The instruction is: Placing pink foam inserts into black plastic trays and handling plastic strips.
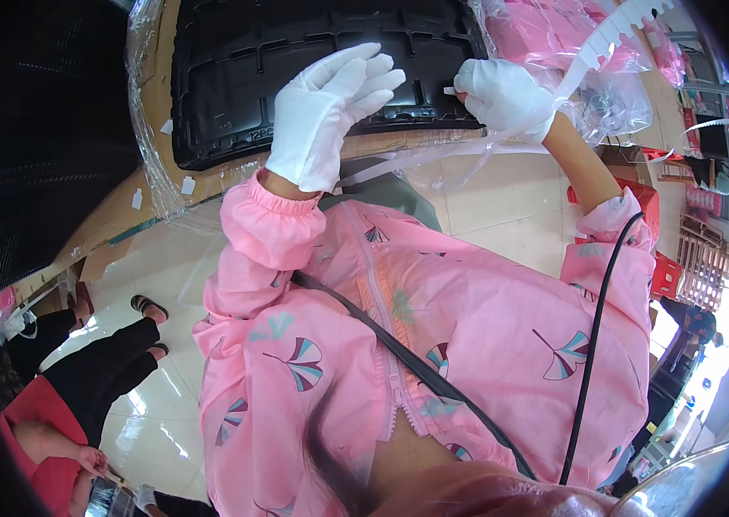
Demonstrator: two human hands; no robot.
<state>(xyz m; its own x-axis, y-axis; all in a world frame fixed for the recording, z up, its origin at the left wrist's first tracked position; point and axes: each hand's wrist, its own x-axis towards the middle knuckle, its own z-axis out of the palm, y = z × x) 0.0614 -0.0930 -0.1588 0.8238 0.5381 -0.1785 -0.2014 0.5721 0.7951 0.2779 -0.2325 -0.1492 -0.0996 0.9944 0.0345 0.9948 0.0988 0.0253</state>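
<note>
Both my hands wear white gloves. My left hand [330,112] is held above the near edge of a black moulded plastic tray [235,65], its fingers stretched out and nothing in them. Beside the tray's right part, my right hand [506,96] is closed in a pinch. A small white tag [450,90] sticks out from its fingertips. Past my right wrist runs a long white notched strip [584,62], curving up toward the upper right. I cannot tell whether the tag is joined to it.
Clear plastic film [153,129] drapes the table's left edge. Pink bagged items [536,34] lie right of the tray. Loose white tags [188,184] rest on the cardboard. A person in red [46,448] is at lower left. Red crates [640,207] stand at right.
</note>
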